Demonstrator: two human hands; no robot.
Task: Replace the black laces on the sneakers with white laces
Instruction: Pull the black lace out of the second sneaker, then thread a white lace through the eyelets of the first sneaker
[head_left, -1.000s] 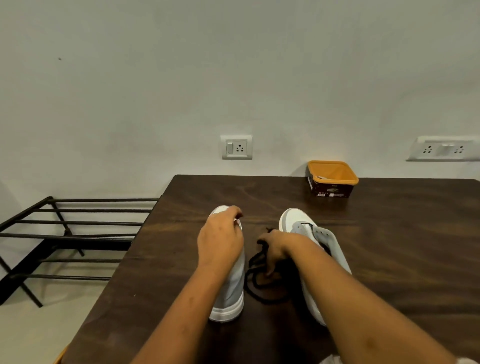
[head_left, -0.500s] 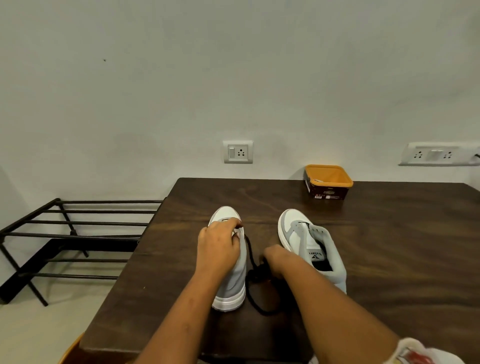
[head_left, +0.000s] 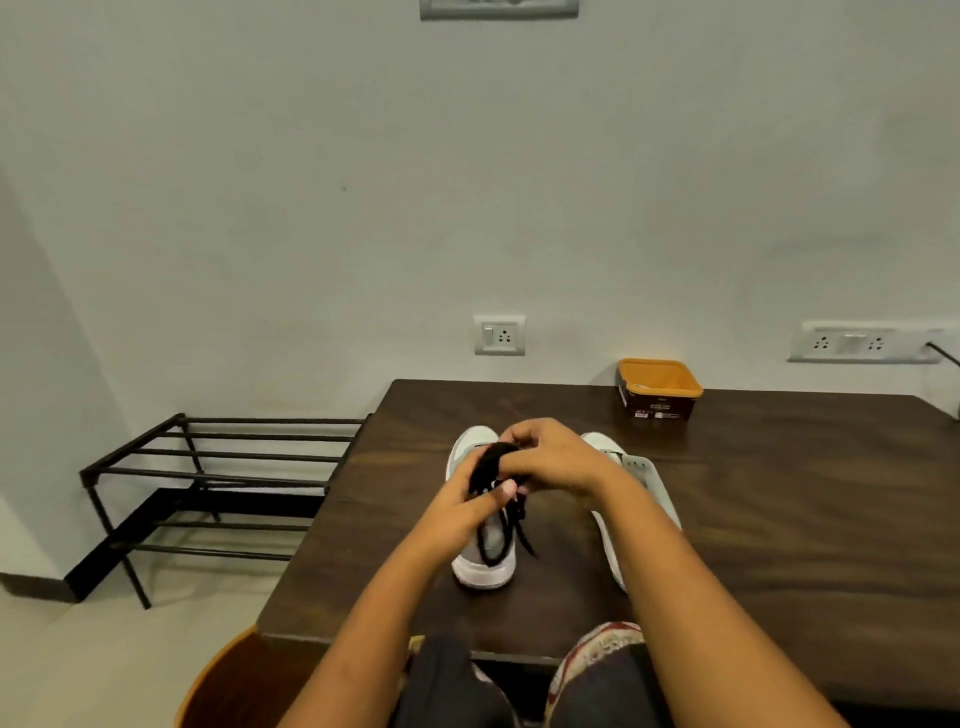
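Two white sneakers stand side by side on the dark wooden table (head_left: 779, 493), toes toward the wall. Above the left sneaker (head_left: 483, 566) both hands hold a bunch of black lace (head_left: 488, 462). My left hand (head_left: 467, 506) pinches the lace from below, and loose ends hang down over the shoe. My right hand (head_left: 550, 457) grips the bundle from the right, fingers curled over it. The right sneaker (head_left: 644, 473) is largely hidden behind my right forearm. No white laces are visible.
An orange-lidded dark tub (head_left: 658, 388) sits at the table's back edge near the wall. A black metal rack (head_left: 208, 483) stands on the floor to the left of the table. Wall sockets (head_left: 499, 335) are behind. My knees (head_left: 519, 675) sit under the near edge.
Both hands have risen off the table and met above the left sneaker, gathering the black lace that lay between the shoes into a bundle. The camera has tilted up and pulled back.
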